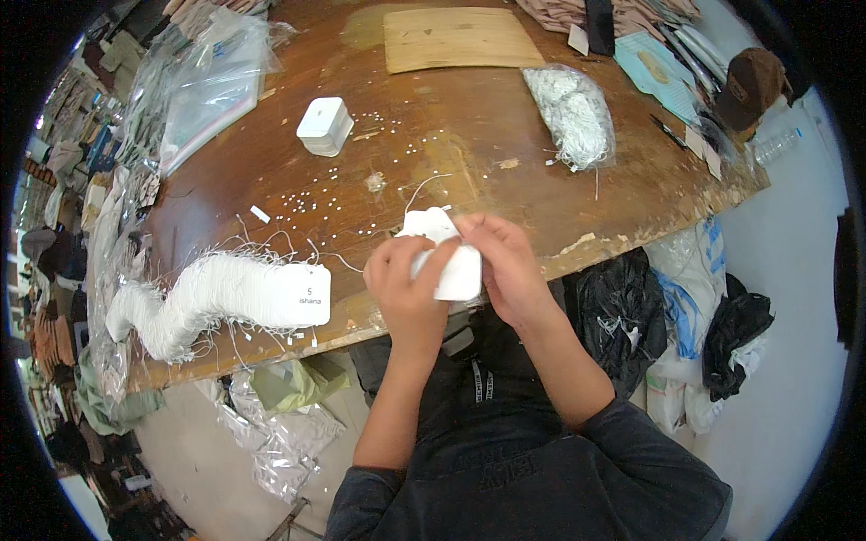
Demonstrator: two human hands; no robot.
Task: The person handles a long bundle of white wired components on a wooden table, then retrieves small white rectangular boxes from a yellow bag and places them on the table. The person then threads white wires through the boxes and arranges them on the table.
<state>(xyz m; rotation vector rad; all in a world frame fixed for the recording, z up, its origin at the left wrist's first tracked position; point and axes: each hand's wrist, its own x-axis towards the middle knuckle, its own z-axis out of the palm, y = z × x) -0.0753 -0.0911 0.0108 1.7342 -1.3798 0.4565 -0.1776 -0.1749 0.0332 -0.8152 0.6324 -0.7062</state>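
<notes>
Close above the table's near edge, I hold white hang tags (458, 272) with rounded corners between both hands. My left hand (401, 275) is closed around them from the left, fingers across the front. On the other side, the fingers of my right hand (510, 266) pinch the tags' upper edge. A thin white string (424, 187) sticks up past the tags; its lower end is hidden by my fingers. To the left lies a long fanned row of strung white tags (225, 293). Farther off sits a neat stack of white tags (323, 126).
Small white bits (311, 203) are scattered over the wooden table (487, 194). A clear bag of white strings (570, 117) lies at the right, a wooden board (460, 38) at the far side. Plastic sleeves (212, 86) cover the far left; a black bag (618, 302) hangs below the right edge.
</notes>
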